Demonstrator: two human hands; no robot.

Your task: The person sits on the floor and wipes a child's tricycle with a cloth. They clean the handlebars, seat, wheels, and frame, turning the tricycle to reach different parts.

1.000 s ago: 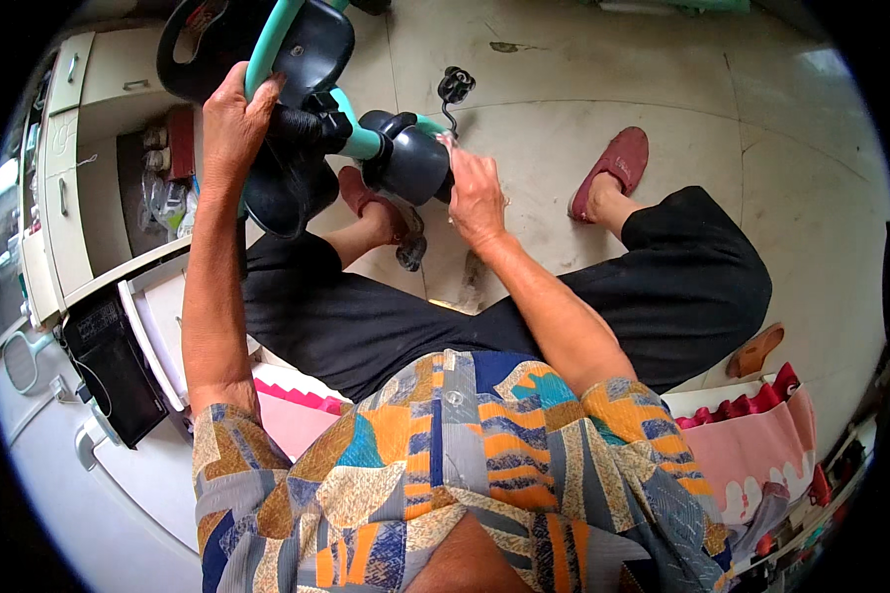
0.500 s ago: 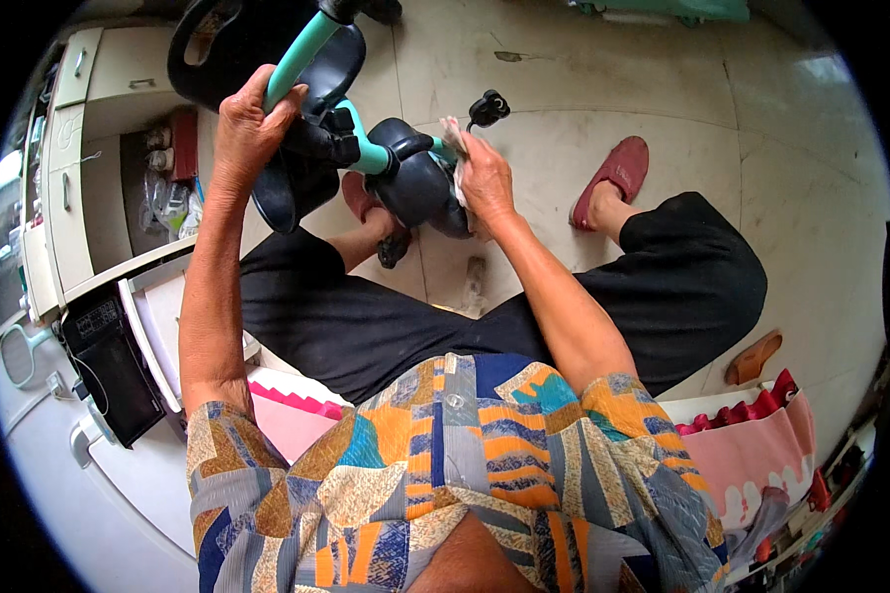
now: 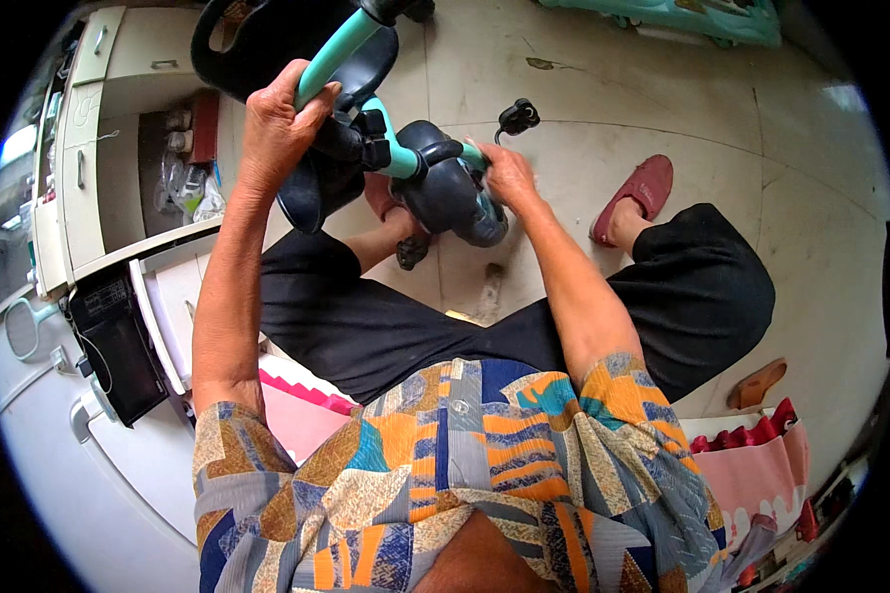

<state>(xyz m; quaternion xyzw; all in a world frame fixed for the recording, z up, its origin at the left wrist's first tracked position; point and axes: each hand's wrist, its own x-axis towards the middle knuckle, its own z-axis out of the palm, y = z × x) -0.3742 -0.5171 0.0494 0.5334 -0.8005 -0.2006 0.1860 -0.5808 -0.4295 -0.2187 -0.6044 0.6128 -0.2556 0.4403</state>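
A small teal-framed pedal exerciser or child's cycle with black parts is held up in front of me. My left hand grips the teal bar near its top. My right hand presses on the dark rounded housing at the frame's lower end, fingers curled over it. A black pedal sticks out just beyond my right hand. I sit with black trousers and red slippers on the tiled floor.
A white cabinet with open shelves stands to my left, holding bottles. A black box sits on a white surface at lower left. A pink cushion and an orange slipper lie at right. A teal object lies at the top.
The cycle has been lifted and turned toward me. My left hand stayed on the teal bar; my right hand slid along the dark housing. The black pedal swung right.
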